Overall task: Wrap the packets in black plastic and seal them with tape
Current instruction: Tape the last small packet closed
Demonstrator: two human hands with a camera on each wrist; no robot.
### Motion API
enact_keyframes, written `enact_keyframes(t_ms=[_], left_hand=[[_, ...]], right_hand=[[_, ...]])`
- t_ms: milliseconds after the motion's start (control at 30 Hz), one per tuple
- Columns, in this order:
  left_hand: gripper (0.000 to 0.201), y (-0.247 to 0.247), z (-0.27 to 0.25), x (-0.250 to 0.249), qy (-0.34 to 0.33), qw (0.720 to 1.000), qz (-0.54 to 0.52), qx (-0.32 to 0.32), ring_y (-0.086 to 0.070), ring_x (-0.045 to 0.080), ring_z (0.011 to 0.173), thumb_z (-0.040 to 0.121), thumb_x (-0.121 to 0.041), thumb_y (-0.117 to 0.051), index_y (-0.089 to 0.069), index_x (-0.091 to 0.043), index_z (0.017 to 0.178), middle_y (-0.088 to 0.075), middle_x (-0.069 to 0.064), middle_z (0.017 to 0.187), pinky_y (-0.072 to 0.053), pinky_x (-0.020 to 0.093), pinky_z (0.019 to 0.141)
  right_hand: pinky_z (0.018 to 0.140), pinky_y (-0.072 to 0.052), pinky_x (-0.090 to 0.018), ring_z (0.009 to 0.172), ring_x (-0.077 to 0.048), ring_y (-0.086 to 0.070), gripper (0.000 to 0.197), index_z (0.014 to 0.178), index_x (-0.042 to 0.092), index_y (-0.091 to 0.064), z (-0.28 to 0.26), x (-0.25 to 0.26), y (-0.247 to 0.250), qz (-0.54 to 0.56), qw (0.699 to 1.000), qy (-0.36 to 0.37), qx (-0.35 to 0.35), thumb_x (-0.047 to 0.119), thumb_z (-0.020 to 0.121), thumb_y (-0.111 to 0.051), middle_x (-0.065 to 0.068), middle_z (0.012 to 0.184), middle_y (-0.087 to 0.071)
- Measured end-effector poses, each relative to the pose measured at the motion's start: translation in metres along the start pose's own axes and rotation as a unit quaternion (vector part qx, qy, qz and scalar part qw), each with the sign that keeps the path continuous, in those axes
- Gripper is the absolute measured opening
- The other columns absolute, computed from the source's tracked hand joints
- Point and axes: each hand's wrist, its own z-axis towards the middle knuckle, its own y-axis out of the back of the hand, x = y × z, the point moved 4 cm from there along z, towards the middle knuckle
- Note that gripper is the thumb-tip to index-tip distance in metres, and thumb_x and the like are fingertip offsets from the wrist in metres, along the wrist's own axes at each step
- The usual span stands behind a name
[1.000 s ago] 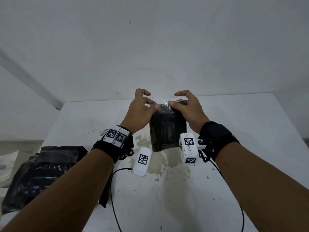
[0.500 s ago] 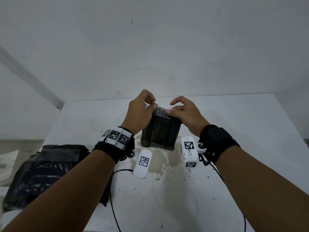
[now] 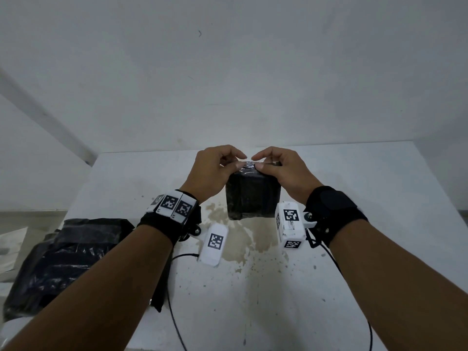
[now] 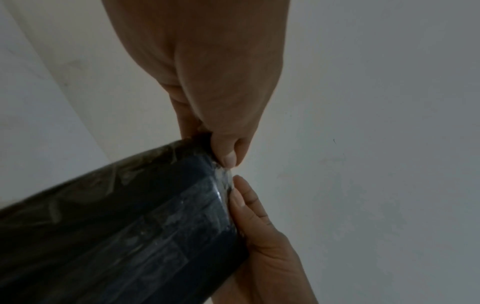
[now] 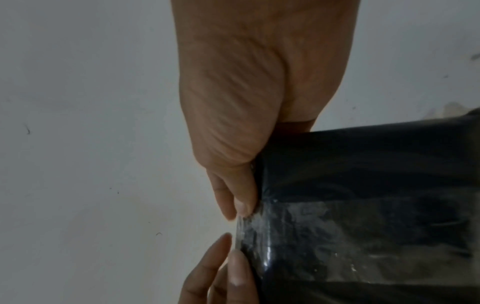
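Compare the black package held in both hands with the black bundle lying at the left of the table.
The held package is upright and lifted off the table; the bundle lies flat. The package is compact and boxy, the bundle wider and crumpled. Left hand and right hand pinch the package's top; nothing touches the bundle. Both are wrapped in black plastic.

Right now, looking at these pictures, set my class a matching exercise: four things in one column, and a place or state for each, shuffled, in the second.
Column one:
1. packet
2. black plastic
3. stain
4. tape

Column two:
a. lying at the table's left edge
b. held up by the left hand and right hand
c. shiny strip on the packet's top edge
d. brown, on the tabletop below the packet

Pairs: 1-b, 2-a, 3-d, 4-c
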Motion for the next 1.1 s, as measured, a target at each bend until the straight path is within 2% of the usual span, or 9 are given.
enact_keyframes(t_ms=[200, 333, 467, 533, 633, 833, 900, 1000, 1100], left_hand=[[0.008, 0.001, 0.003, -0.002, -0.006, 0.994, 0.099, 0.048, -0.06, -0.007, 0.075, 0.089, -0.016, -0.072, -0.078, -0.015, 0.094, -0.07, -0.01, 0.08, -0.039, 0.0, 0.07], [0.008, -0.001, 0.003, -0.004, 0.003, 0.987, 0.139, 0.075, -0.057, 0.003, 0.07, 0.092, -0.015, -0.065, -0.071, -0.013, 0.087, -0.064, -0.009, 0.073, -0.038, 0.012, 0.064], [0.011, -0.004, 0.001, -0.003, 0.034, 0.981, 0.161, 0.101, -0.06, 0.017, 0.086, 0.097, -0.022, -0.059, -0.063, -0.013, 0.092, -0.065, 0.0, 0.091, -0.043, 0.023, 0.073], [0.019, -0.005, -0.001, -0.005, 0.052, 0.985, 0.115, 0.119, -0.062, 0.011, 0.087, 0.095, -0.034, -0.062, -0.06, -0.015, 0.1, -0.064, -0.005, 0.095, -0.043, 0.017, 0.071], [0.023, -0.003, -0.002, -0.012, 0.038, 0.977, 0.143, 0.156, -0.056, 0.003, 0.069, 0.091, -0.038, -0.067, -0.066, -0.018, 0.101, -0.059, -0.015, 0.076, -0.035, 0.008, 0.057], [0.024, 0.008, 0.002, -0.009, 0.049, 0.984, 0.133, 0.106, -0.054, 0.004, 0.062, 0.093, -0.032, -0.066, -0.069, -0.015, 0.077, -0.062, -0.007, 0.068, -0.038, 0.02, 0.059], [0.025, 0.013, 0.0, -0.005, 0.073, 0.994, 0.061, 0.057, -0.054, 0.007, 0.061, 0.095, -0.028, -0.064, -0.067, -0.015, 0.074, -0.062, -0.004, 0.067, -0.04, 0.022, 0.06], [0.024, 0.025, -0.003, 0.009, 0.133, 0.988, -0.04, -0.06, -0.058, 0.013, 0.062, 0.095, -0.026, -0.062, -0.066, -0.014, 0.075, -0.066, 0.001, 0.07, -0.044, 0.027, 0.062], [0.016, 0.026, -0.007, 0.016, 0.18, 0.976, -0.109, -0.052, -0.066, 0.022, 0.069, 0.095, -0.024, -0.064, -0.066, -0.011, 0.087, -0.071, 0.01, 0.079, -0.057, 0.041, 0.068]], right_hand=[[0.083, -0.054, -0.027, 0.086, -0.015, -0.068, 0.009, 0.095, 0.013, -0.077, 0.002, -0.003, 0.003, -0.054, 0.998, -0.024, 0.027, 0.01, 0.088, -0.071, -0.008, 0.091, -0.075], [0.068, -0.049, -0.014, 0.073, -0.003, -0.064, 0.008, 0.083, 0.014, -0.075, 0.002, 0.001, 0.002, -0.103, 0.993, -0.041, 0.034, 0.014, 0.09, -0.07, 0.001, 0.079, -0.072], [0.061, -0.043, -0.012, 0.062, -0.001, -0.057, 0.017, 0.077, 0.015, -0.068, 0.004, 0.004, -0.004, -0.126, 0.989, -0.056, 0.054, 0.015, 0.094, -0.065, 0.005, 0.071, -0.064], [0.062, -0.043, -0.015, 0.065, -0.006, -0.056, 0.019, 0.077, 0.013, -0.066, 0.005, 0.007, -0.007, -0.139, 0.985, -0.057, 0.084, 0.015, 0.095, -0.063, 0.002, 0.072, -0.062], [0.065, -0.043, -0.017, 0.068, -0.009, -0.056, 0.018, 0.079, 0.014, -0.067, 0.006, 0.013, -0.008, -0.149, 0.98, -0.058, 0.115, 0.017, 0.096, -0.062, 0.002, 0.074, -0.062], [0.065, -0.046, -0.024, 0.072, -0.014, -0.057, 0.021, 0.082, 0.011, -0.065, 0.005, 0.015, -0.012, -0.089, 0.986, -0.089, 0.113, 0.028, 0.094, -0.065, 0.001, 0.075, -0.06], [0.07, -0.053, -0.028, 0.081, -0.017, -0.067, 0.027, 0.101, 0.009, -0.065, 0.001, 0.011, -0.011, -0.006, 0.99, -0.113, 0.09, 0.034, 0.091, -0.069, -0.001, 0.088, -0.07], [0.082, -0.059, -0.042, 0.096, -0.031, -0.072, 0.045, 0.123, 0.011, -0.059, -0.005, 0.002, -0.009, 0.064, 0.984, -0.142, 0.09, 0.026, 0.083, -0.076, -0.016, 0.109, -0.072], [0.091, -0.055, -0.054, 0.099, -0.037, -0.071, 0.035, 0.114, 0.012, -0.07, -0.007, -0.006, -0.014, 0.018, 0.982, -0.148, 0.113, 0.016, 0.081, -0.08, -0.017, 0.107, -0.073]])
